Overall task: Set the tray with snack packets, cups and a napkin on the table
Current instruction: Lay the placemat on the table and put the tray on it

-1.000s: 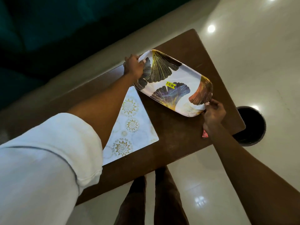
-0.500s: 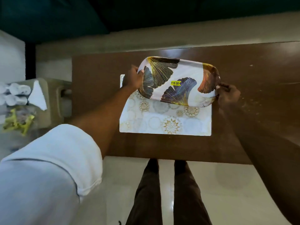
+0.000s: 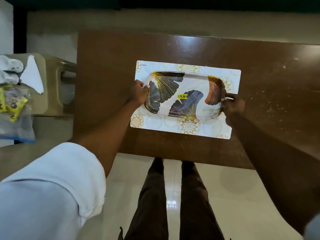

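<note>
A white oval tray (image 3: 194,84) with dark and gold leaf prints and a yellow price sticker lies over a white placemat (image 3: 232,80) with gold flower patterns on the brown table (image 3: 107,75). My left hand (image 3: 139,92) grips the tray's left end. My right hand (image 3: 232,105) grips its right end. On a beige stool (image 3: 52,84) at the left lie white cups (image 3: 11,68), a white napkin (image 3: 32,75) and snack packets (image 3: 13,108), partly blurred.
The stool stands close to the table's left edge. My legs (image 3: 173,196) stand on the pale tiled floor (image 3: 233,187) at the table's near edge. A dark teal sofa (image 3: 155,2) runs along the far side.
The tray has moved from the table's right part onto the placemat and sits level over it. The view has swung so the stool with its items shows at left.
</note>
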Demonstrator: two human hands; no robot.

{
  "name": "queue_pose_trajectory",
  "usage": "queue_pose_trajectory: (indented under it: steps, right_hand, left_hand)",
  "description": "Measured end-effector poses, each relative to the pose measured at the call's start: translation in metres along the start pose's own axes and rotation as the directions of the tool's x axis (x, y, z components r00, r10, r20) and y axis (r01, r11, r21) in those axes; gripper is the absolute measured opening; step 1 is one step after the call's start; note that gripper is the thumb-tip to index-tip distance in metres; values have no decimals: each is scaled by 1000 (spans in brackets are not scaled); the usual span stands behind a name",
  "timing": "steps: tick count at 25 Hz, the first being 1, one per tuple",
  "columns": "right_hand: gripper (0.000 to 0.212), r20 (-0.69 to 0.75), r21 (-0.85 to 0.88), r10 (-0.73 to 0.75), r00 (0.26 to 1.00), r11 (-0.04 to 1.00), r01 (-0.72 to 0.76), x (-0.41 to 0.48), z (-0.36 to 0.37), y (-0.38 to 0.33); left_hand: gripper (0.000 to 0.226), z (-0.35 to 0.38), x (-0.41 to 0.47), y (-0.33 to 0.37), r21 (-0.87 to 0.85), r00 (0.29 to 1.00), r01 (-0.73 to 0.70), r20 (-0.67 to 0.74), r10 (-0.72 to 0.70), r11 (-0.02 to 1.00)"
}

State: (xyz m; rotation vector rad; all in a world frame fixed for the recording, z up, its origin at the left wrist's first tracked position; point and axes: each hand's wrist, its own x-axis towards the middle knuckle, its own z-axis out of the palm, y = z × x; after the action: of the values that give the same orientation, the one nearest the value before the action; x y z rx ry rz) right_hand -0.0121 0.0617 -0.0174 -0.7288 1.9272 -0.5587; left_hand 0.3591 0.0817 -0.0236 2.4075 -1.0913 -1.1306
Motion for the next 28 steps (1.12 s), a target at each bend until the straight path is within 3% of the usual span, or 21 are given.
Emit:
queue_pose_trajectory:
  steps: [5,28]
  right_hand:
    - [31,-26,-50,23,999,998,-24,-4,-8,5]
    - [30,-93,0,38,995,999,-38,-16,4,16]
  left_hand:
    - [34,15,-6,-5,16,998,-55,-16,56,998]
    - [34,9,-14,-6,-32,997,-56,-45,55,998]
